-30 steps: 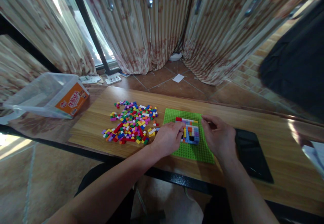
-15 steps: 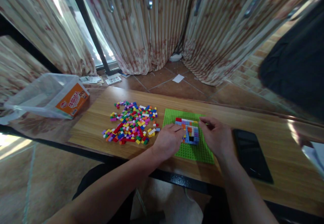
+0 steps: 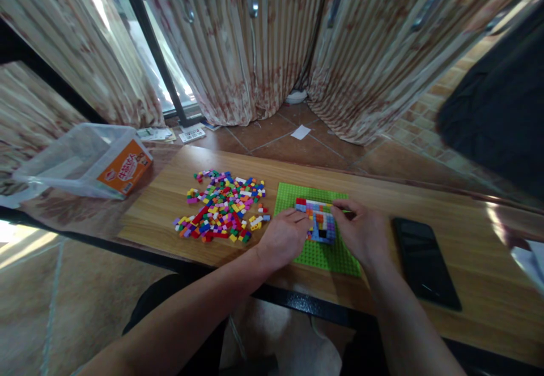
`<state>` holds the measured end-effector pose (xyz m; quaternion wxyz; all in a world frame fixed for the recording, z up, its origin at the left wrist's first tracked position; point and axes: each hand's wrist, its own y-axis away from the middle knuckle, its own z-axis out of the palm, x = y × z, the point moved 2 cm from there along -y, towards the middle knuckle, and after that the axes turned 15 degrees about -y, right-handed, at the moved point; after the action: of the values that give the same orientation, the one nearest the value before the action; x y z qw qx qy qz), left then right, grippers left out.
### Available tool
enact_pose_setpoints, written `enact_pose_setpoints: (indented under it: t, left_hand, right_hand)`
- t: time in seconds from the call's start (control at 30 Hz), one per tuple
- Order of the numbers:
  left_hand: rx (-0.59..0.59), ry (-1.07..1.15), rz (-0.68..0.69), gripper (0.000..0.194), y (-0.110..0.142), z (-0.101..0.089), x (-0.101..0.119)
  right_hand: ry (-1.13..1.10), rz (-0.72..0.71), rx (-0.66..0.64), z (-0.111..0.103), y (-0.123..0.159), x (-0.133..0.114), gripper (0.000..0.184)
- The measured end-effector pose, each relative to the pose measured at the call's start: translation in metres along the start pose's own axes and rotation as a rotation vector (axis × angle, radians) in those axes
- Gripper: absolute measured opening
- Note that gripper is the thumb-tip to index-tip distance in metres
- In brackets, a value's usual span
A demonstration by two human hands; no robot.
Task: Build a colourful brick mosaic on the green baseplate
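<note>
A low structure of toy bricks (image 3: 322,221) in several colours stands on a green studded baseplate (image 3: 327,257). Its walls enclose a hollow with a dark opening near the front. My left hand (image 3: 285,239) lies against the structure's left side, its fingers bent over that wall and partly hiding it. At the far right corner, my right hand (image 3: 361,229) has thumb and forefinger drawn together in a pinch, touching the bricks there. Whatever sits between those fingertips is too small or hidden to make out. Left of the baseplate, loose toy bricks (image 3: 227,203) lie spread in a pile.
A clear plastic box (image 3: 80,158) with an orange label stands at the left. Right of the baseplate lies a black phone or tablet (image 3: 425,263) on the wooden table (image 3: 297,166). White papers (image 3: 527,260) are at the far right, and curtains (image 3: 212,53) hang behind.
My right hand has moved left, from beside the structure onto its far right corner. My left hand has stayed at the left wall with its fingers slightly shifted.
</note>
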<state>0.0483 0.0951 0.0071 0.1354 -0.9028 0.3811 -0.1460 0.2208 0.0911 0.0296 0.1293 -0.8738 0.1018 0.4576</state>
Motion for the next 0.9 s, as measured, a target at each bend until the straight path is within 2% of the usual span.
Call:
enact_pose_setpoints:
  t: [0.23,0.4,0.63,0.77,0.9]
  left_hand:
    - [-0.065,-0.056,0.009,0.017,0.0,-0.001,0.003]
    - [-0.058,-0.133,-0.031,0.019,0.002,-0.004,0.008]
    - [-0.093,-0.08,-0.039,0.022,0.005,-0.01,0.006]
    - [-0.001,-0.019,-0.09,0.025,0.002,-0.022,-0.009]
    - [0.065,0.004,-0.229,0.027,-0.001,-0.039,-0.04]
  right_hand:
    - [0.034,-0.014,0.0,0.0,0.001,-0.001,0.031]
    - [0.056,-0.026,-0.012,0.004,-0.001,0.002,0.03]
    - [0.108,-0.061,-0.004,0.004,0.0,0.003,0.034]
    - [0.129,-0.086,0.016,0.002,0.002,0.001,0.035]
    - [0.136,-0.099,0.039,0.001,0.002,-0.001,0.037]
